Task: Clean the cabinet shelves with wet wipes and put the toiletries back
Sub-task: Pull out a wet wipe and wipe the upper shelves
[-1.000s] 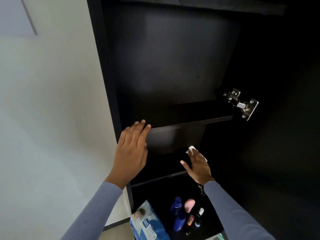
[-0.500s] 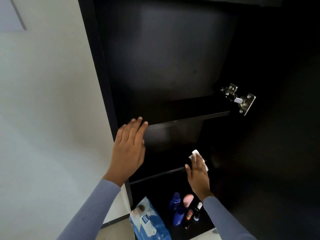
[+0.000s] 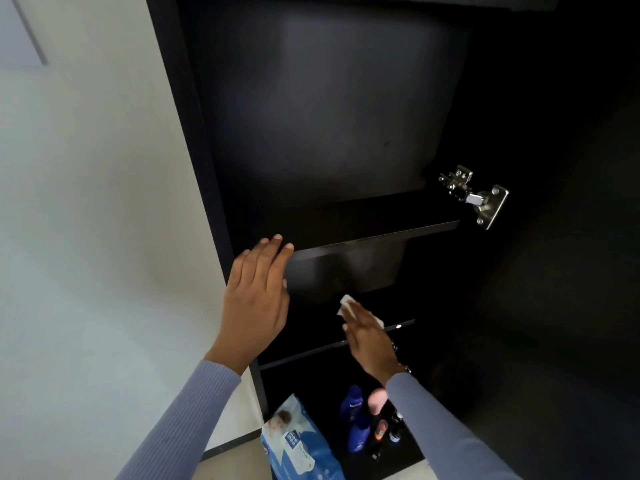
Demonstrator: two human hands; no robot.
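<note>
**Open black cabinet, two hands, one wipe on the lower shelf**

Nearest, bottom of the cabinet: one blue wet-wipes pack (image 3: pixel 299 445), lying flat, its long axis running from the cabinet's left corner toward the viewer. Beside it to the right, a cluster of toiletries: two blue bottles (image 3: pixel 354 420), one in front of the other, upright; one pink-capped bottle (image 3: pixel 376 400); two small dark bottles (image 3: pixel 388 431), one with a red-orange top, one with a white top. Part of the cluster is hidden by the right sleeve (image 3: pixel 443 434).

Next: right hand (image 3: pixel 369 337), fingers straight and pressed together, flat on one white wet wipe (image 3: pixel 346 303) that lies on the lower shelf (image 3: pixel 401 325), left of centre. The wipe shows past the fingertips and at the hand's right side; the hand points up and left into the cabinet.

Next: left hand (image 3: pixel 258 299), fingers straight and close together, fingertips touching the front edge of the upper shelf (image 3: pixel 381 237) at its left end, by the cabinet's left side panel (image 3: pixel 183 133).

Farthest: one metal hinge (image 3: pixel 474 197) on the right side, just above the upper shelf's right end. Two shelves counted. White wall (image 3: pixel 86 202) to the left.
</note>
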